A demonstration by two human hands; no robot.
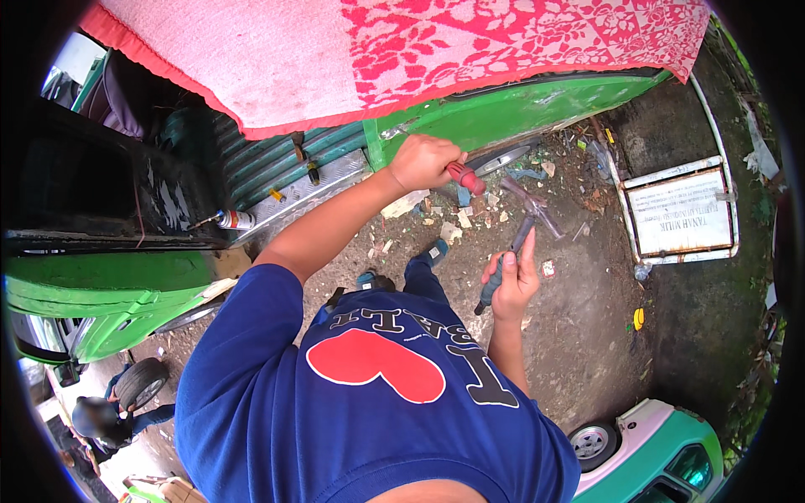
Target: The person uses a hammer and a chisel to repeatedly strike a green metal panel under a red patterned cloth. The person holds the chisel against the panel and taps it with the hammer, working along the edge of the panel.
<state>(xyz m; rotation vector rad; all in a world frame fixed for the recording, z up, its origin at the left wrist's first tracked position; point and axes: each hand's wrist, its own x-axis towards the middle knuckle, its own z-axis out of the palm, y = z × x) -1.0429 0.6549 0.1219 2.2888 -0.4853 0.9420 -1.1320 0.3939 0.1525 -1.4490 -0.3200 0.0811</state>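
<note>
My left hand (423,161) is wrapped tight around the red handle of a screwdriver (466,177), whose tip points right toward the lower edge of the green vehicle panel (503,113). My right hand (513,281) grips the dark handle of a hammer (520,235), forefinger raised along it. The hammer's long axis runs up and away, its head (537,210) just right of and below the screwdriver, above the littered ground (579,293).

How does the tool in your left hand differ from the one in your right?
The red-handled tool has a red grip, the hammer a dark one. The left hand fists the red handle against the green panel; the right hand holds the hammer low, head raised. Both are gripped.
</note>
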